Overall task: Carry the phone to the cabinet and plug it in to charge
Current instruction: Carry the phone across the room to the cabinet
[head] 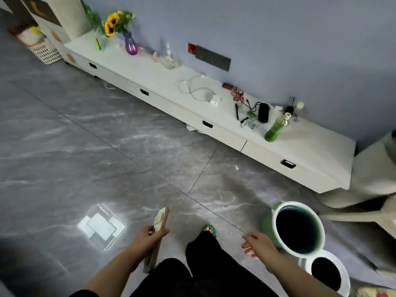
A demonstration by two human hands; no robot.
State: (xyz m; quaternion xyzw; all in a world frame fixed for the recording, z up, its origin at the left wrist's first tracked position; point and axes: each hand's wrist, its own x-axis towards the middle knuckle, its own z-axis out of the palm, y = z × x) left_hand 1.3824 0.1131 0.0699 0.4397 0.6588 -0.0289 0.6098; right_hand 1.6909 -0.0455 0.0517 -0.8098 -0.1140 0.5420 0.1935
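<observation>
My left hand (153, 233) grips a phone (160, 218) in a pale patterned case, held upright low in the view above the grey floor. My right hand (256, 243) hangs at my side with loosely curled fingers and holds nothing. A long, low white cabinet (150, 67) runs along the blue wall ahead. On its top lie a coiled white charging cable (192, 88) and a white charger plug (215, 99). A grey socket panel (212, 57) is set in the wall above the cable.
On the cabinet stand a purple vase with sunflowers (129, 43), a clear glass bottle (170, 57), a green bottle (275, 128) and a black speaker (263, 112) among small clutter. Two green-and-white bins (296, 226) stand at my right. A white basket (46, 52) is far left.
</observation>
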